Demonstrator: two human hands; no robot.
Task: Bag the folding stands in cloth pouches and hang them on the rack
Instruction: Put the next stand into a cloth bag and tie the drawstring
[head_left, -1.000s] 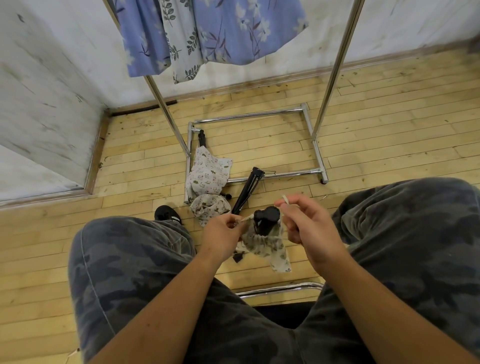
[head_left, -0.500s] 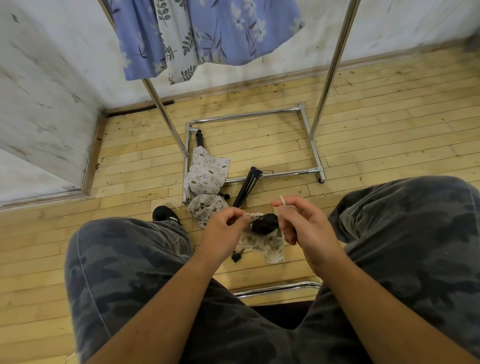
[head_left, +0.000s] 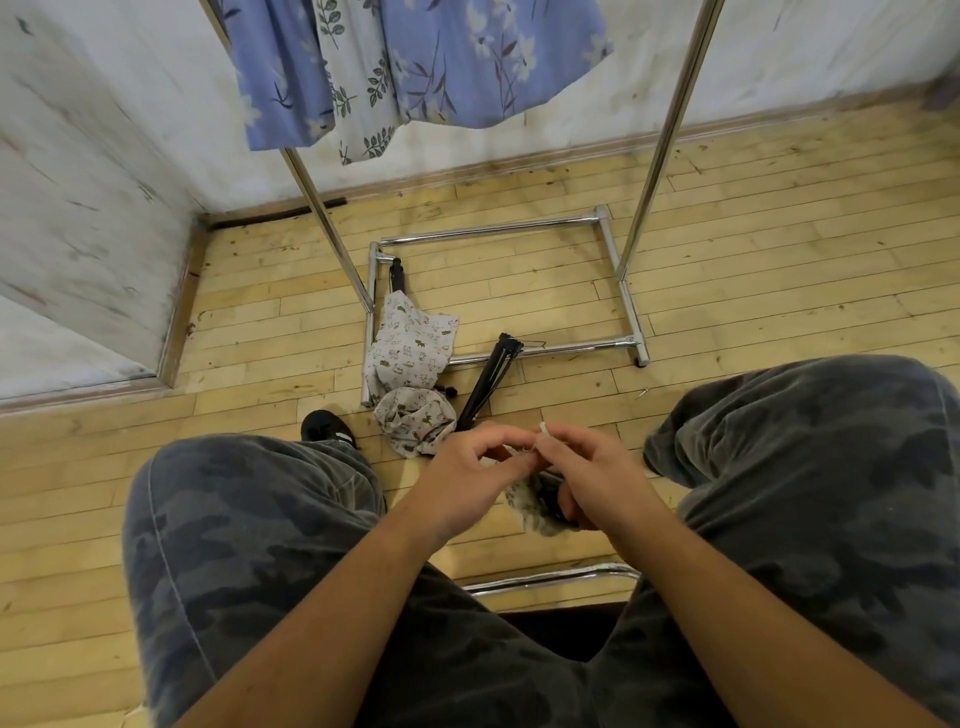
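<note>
From my remote seat I read the rack as polished metal tube, mirror-bright and smooth. The floor is pale wood planking with a low satin sheen and dark specks in the seams. The wall is matt white paint, streaked and rough. The hanging garments are thin printed cloth, matt. Two floor pouches are pale, crumpled woven cloth with a small print. The held pouch has the same dull weave, and its drawstring is pale cord. The folding stand on the floor is black with a faint gloss; I cannot tell metal from plastic. The trousers look soft and napped.
</note>
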